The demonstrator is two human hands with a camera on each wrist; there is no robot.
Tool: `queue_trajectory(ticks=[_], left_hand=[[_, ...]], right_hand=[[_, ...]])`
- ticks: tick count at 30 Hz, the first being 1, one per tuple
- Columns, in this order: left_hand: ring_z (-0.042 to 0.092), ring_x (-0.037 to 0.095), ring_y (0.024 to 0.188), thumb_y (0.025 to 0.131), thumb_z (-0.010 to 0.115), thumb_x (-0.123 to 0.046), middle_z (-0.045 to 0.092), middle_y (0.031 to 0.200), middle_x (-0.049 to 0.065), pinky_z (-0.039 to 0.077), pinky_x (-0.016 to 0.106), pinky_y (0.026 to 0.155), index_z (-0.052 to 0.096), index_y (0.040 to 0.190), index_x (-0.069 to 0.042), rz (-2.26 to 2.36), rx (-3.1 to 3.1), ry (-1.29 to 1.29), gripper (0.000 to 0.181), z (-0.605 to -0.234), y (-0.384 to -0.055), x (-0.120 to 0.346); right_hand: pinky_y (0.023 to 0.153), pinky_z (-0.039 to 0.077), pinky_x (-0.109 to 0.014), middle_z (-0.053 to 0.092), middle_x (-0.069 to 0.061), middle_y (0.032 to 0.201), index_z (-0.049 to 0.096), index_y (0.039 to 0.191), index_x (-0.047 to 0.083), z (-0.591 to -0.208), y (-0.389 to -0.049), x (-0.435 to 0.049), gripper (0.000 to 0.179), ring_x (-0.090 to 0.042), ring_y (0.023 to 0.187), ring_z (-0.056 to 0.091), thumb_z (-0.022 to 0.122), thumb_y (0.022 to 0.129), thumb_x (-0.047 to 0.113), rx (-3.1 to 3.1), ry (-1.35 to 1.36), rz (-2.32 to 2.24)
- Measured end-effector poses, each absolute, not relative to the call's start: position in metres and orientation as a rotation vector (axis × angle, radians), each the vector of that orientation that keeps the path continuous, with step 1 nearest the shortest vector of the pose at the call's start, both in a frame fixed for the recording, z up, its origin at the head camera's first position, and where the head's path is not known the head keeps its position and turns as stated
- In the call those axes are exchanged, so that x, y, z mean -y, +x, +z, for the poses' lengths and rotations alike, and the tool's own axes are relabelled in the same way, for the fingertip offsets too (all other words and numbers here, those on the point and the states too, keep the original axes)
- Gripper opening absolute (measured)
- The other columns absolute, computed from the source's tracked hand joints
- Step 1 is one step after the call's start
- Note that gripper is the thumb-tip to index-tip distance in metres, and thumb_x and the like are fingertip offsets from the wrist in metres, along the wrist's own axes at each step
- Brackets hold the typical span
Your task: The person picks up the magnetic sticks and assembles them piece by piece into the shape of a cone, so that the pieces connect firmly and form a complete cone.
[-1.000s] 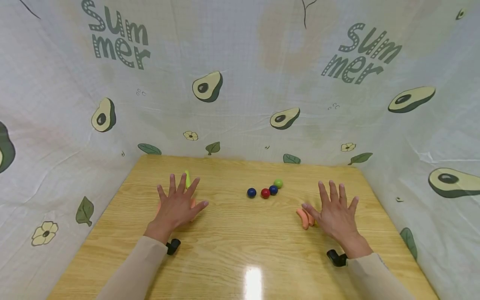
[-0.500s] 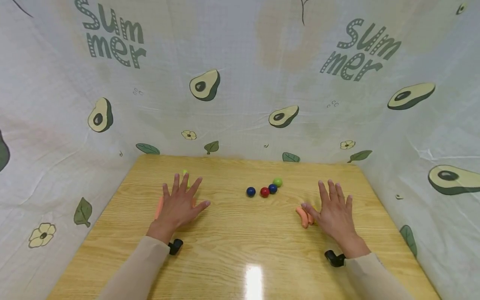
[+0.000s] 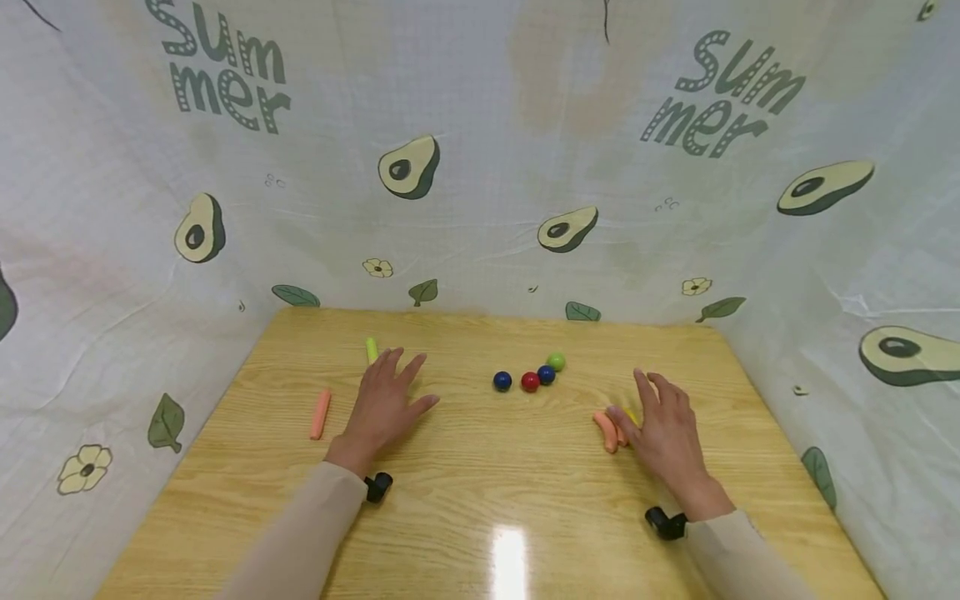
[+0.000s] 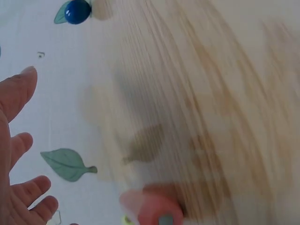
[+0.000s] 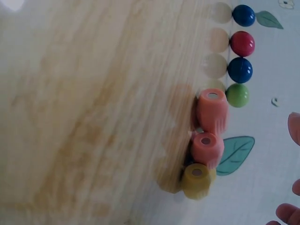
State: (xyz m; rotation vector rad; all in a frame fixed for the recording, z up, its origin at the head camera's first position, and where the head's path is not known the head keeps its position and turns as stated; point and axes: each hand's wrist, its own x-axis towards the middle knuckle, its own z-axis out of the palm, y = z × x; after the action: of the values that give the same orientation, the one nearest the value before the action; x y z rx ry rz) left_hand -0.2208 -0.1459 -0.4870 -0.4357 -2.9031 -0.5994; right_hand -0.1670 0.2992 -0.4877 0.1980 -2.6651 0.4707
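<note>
My left hand (image 3: 382, 408), palm down with fingers loosely bent, holds nothing over the table's left half. Left of it lies a straight salmon rod (image 3: 320, 414); a yellow-green rod (image 3: 372, 350) shows just past its fingertips. A blurred salmon rod end (image 4: 154, 208) appears low in the left wrist view. My right hand (image 3: 667, 429), also relaxed, has its thumb overlapping two curved salmon rods (image 3: 605, 431) in the head view. Partly hidden by this hand is a yellow rod (image 5: 197, 182). Grey discs sit in the rod ends in the right wrist view.
Toward the table's back middle are a blue ball (image 3: 502, 381), a red ball (image 3: 530, 382), a second blue ball (image 3: 546, 375) and a green ball (image 3: 556, 361). Behind the wooden table (image 3: 450, 483) and at its sides hangs printed cloth (image 3: 480, 167).
Both hands were spread flat; their fingers have since bent and drawn together. The left hand has shifted right, uncovering the straight salmon rod. The right hand has stayed nearly in place.
</note>
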Motion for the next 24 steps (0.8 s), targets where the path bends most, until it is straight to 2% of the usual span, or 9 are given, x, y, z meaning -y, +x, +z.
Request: queue_trajectory(ticks=[3,9,15,19,24], left_hand=[[0.027,0.046,0.156,0.100,0.070,-0.052,0.034,0.166,0.023,0.029,0.067,0.122,0.041,0.164,-0.019,-0.657,2.903,-0.444,0.077,-0.490,-0.225,0.135],[0.030,0.042,0.152,0.100,0.070,-0.051,0.038,0.163,0.018,0.034,0.062,0.120,0.044,0.162,-0.023,-0.800,2.921,-0.391,0.073,-0.492,-0.234,0.112],[0.035,0.037,0.145,0.096,0.078,-0.045,0.044,0.156,0.012,0.042,0.058,0.115,0.048,0.160,-0.028,-1.119,2.878,-0.356,0.073,-0.498,-0.245,0.090],[0.035,0.037,0.146,0.095,0.080,-0.038,0.043,0.159,0.013,0.042,0.060,0.115,0.050,0.159,-0.028,-1.352,2.832,-0.337,0.071,-0.504,-0.252,0.079],[0.040,0.038,0.145,0.096,0.080,-0.031,0.047,0.157,0.015,0.039,0.060,0.116,0.054,0.156,-0.023,-1.548,2.771,-0.356,0.067,-0.512,-0.259,0.065]], right_hand=[[0.098,0.039,-0.076,0.046,-0.032,0.147,0.045,0.155,-0.004,-0.491,-0.166,-0.299,0.075,-0.059,0.131,0.043,0.077,0.097,0.032,2.668,0.213,0.486],[0.096,0.042,-0.072,0.050,-0.031,0.142,0.047,0.154,-0.004,-0.499,-0.164,-0.302,0.069,-0.056,0.125,0.046,0.075,0.100,0.030,2.689,0.227,0.497],[0.099,0.041,-0.070,0.056,-0.030,0.135,0.052,0.151,-0.002,-0.504,-0.159,-0.304,0.065,-0.056,0.120,0.050,0.079,0.096,0.023,2.690,0.313,0.512],[0.103,0.037,-0.070,0.054,-0.027,0.138,0.051,0.153,0.002,-0.503,-0.156,-0.306,0.071,-0.053,0.123,0.048,0.081,0.094,0.028,2.749,0.329,0.548],[0.104,0.037,-0.070,0.053,-0.026,0.141,0.050,0.154,0.004,-0.503,-0.155,-0.308,0.072,-0.052,0.125,0.048,0.080,0.095,0.032,2.799,0.307,0.551]])
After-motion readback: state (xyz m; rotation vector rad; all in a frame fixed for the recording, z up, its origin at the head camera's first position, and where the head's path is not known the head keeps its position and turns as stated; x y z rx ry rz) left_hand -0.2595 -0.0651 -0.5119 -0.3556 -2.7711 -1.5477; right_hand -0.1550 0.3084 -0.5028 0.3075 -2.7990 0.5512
